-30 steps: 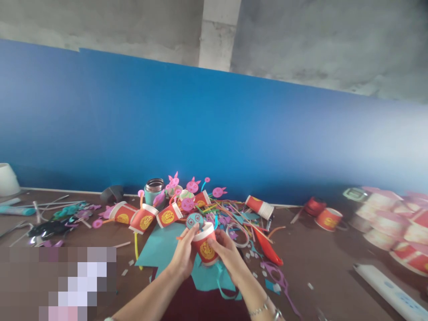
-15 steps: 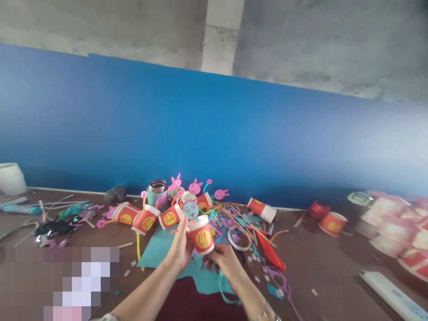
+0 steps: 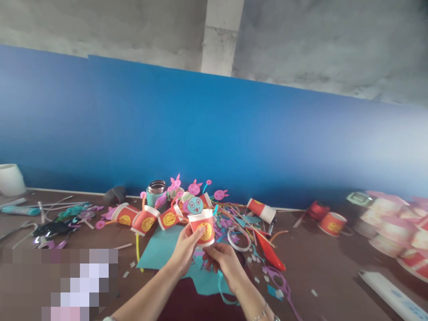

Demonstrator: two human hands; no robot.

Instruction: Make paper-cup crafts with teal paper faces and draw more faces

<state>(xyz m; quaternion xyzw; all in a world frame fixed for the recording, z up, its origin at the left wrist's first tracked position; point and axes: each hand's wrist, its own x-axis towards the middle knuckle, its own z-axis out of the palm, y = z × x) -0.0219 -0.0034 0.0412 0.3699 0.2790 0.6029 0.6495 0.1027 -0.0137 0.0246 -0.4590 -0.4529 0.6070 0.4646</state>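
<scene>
A red and white paper cup (image 3: 206,217) with a yellow print is held by my left hand (image 3: 184,252), thumb across its front and fingers behind. Above its rim shows a round blue paper face (image 3: 195,205) with heart-shaped eyes. A short blue strip (image 3: 216,209) sticks up at the cup's right side. My right hand (image 3: 223,261) is just under the cup's base with its fingers pinched together; what they grip, if anything, is hidden. Teal paper (image 3: 158,247) lies on the table below my hands.
Several decorated paper cups (image 3: 146,221) and pink animal faces (image 3: 194,187) stand behind, near a flask (image 3: 156,192). Paper scraps, strips and a tape ring (image 3: 239,238) spread to the right. A cup stack (image 3: 262,210) lies on its side. A white power strip (image 3: 391,294) sits front right.
The cup has turned more upright and moved up slightly. My left thumb has come across its front. The blue face has shifted right, over the rim. My right hand has barely moved.
</scene>
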